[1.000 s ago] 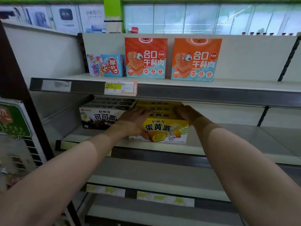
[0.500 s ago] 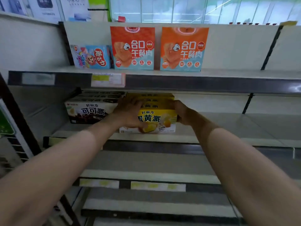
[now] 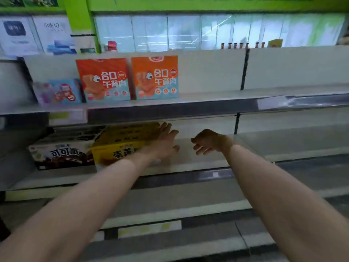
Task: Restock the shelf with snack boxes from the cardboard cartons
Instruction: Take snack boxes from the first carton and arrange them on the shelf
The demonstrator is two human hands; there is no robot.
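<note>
Yellow snack boxes (image 3: 120, 143) sit stocked on the middle shelf (image 3: 198, 161), just right of the cocoa boxes (image 3: 62, 154); left hand (image 3: 164, 142) spread flat beside them, right hand (image 3: 209, 141) loosely curled, empty; next move likely fetching more from the cartons, unseen here.

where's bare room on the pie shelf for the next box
Bare shelf board runs right of the yellow pie boxes, past the right hand. The left end is crowded: the brown cocoa pie boxes sit flush against the yellow ones, and the left hand is by their right side.

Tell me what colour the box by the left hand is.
Yellow box, dark lettering, beside the left hand; head view, somewhat blurred.
</note>
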